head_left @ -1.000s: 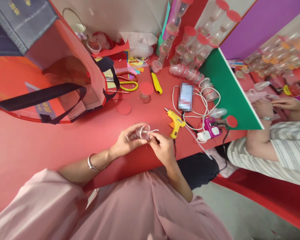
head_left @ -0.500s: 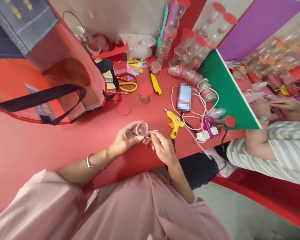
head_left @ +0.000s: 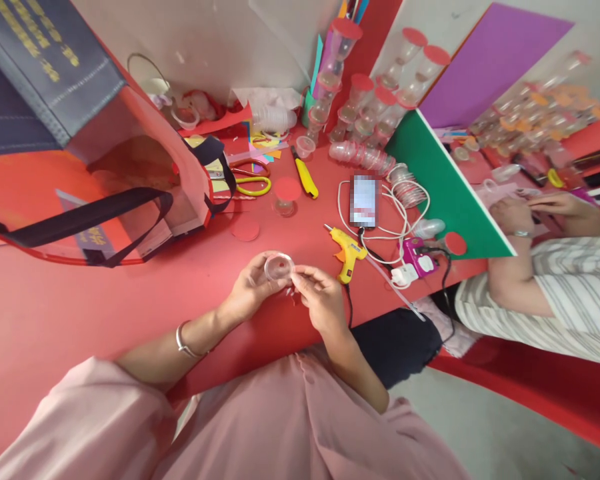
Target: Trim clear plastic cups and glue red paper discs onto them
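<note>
A small clear plastic cup [head_left: 279,259] is held over the red table, its round mouth turned up towards me. My left hand [head_left: 250,290] is closed around its side, with the thumb near the rim. At the cup's right edge, my right hand [head_left: 323,299] pinches the rim between thumb and fingertips. Small thin pieces hang below the fingers, too blurred to name. Beyond the cup lie a red paper disc [head_left: 245,229] and a clear cup topped with a red disc [head_left: 285,191]. A yellow glue gun [head_left: 349,253] rests to the right of my right hand.
A large red bag [head_left: 125,220] stands at left, with scissors [head_left: 253,179] beside it. A yellow cutter [head_left: 306,175], a phone [head_left: 364,201], white cable and a purple power strip [head_left: 419,259] lie farther right. A green divider [head_left: 445,193] separates a co-worker's arms [head_left: 513,233]. Stacked cups [head_left: 363,110] stand behind.
My right fingers have moved in from beside the cup to its rim. The cup has tilted, so its mouth shows wider. The whole view has shifted slightly.
</note>
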`<state>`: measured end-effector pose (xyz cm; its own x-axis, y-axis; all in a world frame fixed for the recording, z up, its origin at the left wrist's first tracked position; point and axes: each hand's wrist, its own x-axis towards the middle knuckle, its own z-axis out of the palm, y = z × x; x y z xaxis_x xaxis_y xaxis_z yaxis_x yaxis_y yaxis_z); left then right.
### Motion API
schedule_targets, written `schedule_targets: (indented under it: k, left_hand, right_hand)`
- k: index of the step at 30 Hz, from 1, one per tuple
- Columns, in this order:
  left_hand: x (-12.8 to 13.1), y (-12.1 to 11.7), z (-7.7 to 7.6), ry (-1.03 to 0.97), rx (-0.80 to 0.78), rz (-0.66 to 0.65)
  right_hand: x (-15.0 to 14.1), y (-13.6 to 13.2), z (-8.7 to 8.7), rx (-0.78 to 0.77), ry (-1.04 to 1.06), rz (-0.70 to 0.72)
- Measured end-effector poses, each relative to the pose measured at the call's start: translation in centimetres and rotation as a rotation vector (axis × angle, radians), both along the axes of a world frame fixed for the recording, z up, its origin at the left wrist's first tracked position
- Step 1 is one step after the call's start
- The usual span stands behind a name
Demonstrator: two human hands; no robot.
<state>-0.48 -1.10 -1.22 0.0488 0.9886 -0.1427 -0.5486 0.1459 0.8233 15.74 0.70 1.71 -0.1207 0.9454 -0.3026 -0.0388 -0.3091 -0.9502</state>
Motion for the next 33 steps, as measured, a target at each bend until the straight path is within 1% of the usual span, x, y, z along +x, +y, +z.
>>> schedule_targets:
  k: [3,7,10,14,18,23,28,30,33]
  left_hand:
    - [0.1,-0.1,-0.2,0.021,-0.002,0.006]
    - [0.3,-0.2,0.3,0.099,-0.008,0.036]
    - [0.5,-0.3,0.8,0.167,0.002,0.032]
    - [0.8,-0.5,0.9,0.203,0.037,0.039]
    - [1.0,-0.6,0.9,0.21,0.049,0.066]
    - [1.1,-0.5,0.8,0.186,0.054,0.058]
    - [1.1,-0.5,0.6,0.176,0.046,0.059]
    - [1.1,-0.5,0.4,0.138,0.044,0.055]
    - [1.0,-0.5,0.0,0.073,0.041,0.042]
  right_hand:
    - [-0.3,-0.2,-0.5,0.032,-0.053,-0.029]
    - [-0.4,-0.5,-0.8,0.146,-0.14,-0.002]
    - [-0.5,-0.8,-0.8,0.181,-0.116,0.007]
    - [-0.7,-1.1,-0.7,0.229,-0.098,0.011]
    - [-1.2,-1.5,-1.1,0.2,-0.066,-0.03]
    - [-2.2,-1.6,-1.6,0.177,0.031,-0.082]
    - [-2.6,-1.5,-1.5,0.135,0.083,-0.125]
    - [-2.4,-1.3,-1.2,0.139,0.089,-0.09]
    - [-1.8,-1.0,-0.9,0.157,0.088,0.013]
